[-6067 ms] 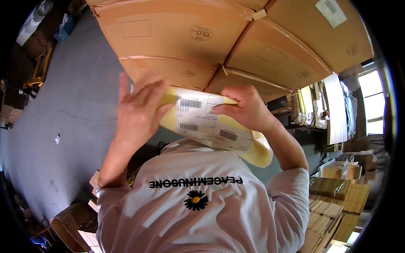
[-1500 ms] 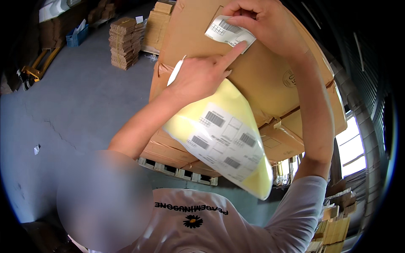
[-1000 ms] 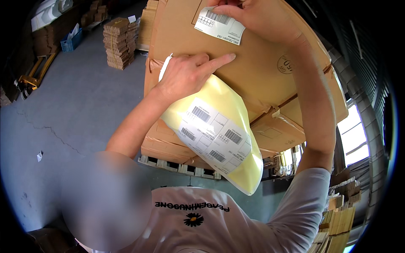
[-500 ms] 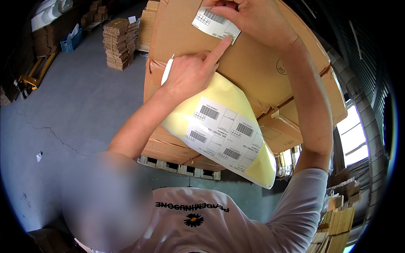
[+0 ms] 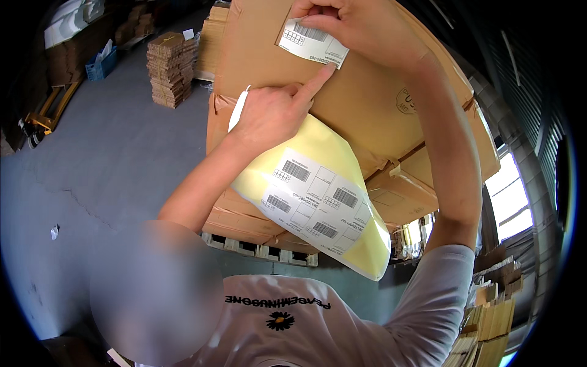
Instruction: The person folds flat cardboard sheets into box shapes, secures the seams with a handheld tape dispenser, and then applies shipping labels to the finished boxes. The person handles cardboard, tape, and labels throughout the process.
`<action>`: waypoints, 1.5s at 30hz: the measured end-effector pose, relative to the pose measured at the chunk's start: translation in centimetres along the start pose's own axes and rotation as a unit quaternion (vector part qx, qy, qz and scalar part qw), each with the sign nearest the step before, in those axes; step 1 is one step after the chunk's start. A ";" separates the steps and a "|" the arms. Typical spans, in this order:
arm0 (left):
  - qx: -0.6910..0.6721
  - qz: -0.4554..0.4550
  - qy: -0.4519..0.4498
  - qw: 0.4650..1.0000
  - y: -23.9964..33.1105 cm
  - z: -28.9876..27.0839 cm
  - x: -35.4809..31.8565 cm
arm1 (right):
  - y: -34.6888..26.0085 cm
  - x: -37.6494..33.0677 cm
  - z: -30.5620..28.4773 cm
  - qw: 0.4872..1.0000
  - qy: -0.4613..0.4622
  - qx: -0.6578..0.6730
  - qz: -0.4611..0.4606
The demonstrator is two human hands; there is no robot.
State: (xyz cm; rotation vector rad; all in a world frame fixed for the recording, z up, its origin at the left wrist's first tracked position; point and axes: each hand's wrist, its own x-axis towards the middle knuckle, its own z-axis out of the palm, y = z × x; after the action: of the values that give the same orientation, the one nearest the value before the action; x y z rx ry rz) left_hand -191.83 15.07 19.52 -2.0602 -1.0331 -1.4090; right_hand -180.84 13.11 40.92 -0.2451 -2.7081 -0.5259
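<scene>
I look at a grey concrete floor in a warehouse, with a stack of flat cartons far off. My right hand pinches one white barcode label against the cardboard box; my left hand presses its corner with the index finger, gripping a yellow backing sheet bearing three labels.

The cardboard box wall blocks both hands ahead; open grey floor lies leftward.
</scene>
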 end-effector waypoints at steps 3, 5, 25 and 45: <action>0.002 0.006 0.016 1.000 -0.1 0.2 -0.2 | 0.1 0.0 0.5 1.000 -0.006 0.009 0.020; 0.000 0.004 0.015 1.000 -0.1 0.2 -0.2 | 0.1 -0.1 0.8 1.000 0.010 0.000 0.008; 0.044 -0.029 -0.045 0.998 0.3 -0.5 0.0 | 0.8 -0.4 1.8 0.998 0.046 -0.028 -0.030; -0.274 -0.117 0.031 0.954 -0.5 -1.9 0.1 | 2.2 -2.1 3.7 0.975 0.147 -0.159 -0.054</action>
State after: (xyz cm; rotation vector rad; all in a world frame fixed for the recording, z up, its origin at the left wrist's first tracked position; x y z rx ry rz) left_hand -193.38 14.06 20.32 -2.2974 -0.9590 -2.0575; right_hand -179.60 16.35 37.59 -0.0925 -2.3502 -0.9494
